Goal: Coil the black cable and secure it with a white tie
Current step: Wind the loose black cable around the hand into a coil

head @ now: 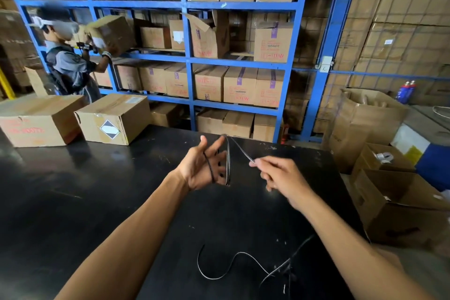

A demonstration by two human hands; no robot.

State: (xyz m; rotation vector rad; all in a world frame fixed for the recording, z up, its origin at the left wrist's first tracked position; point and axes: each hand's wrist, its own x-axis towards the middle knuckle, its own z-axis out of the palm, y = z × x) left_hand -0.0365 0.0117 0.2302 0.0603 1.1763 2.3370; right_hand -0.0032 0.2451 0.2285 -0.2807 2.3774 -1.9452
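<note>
- Warehouse shelving (187, 61) in blue steel, stacked with cardboard boxes, fills the background; another person stands at far left handling a box.
- Below me is a black counter (73, 190), with two sealed cartons (114, 119) resting on its far left edge.
- My left hand (202, 168) is spread flat, palm up, fingers apart, serving as a form: the black cable (228, 163) loops around it, one strand across the palm.
- My right hand (280, 175) pinches the cable just beside the left, drawing it taut from the left fingertips, I judge to lay the next turn.
- Slack cable (233, 263) trails in loose curves on the near counter, still to be wound.
- I cannot pick out a white tie with certainty.
</note>
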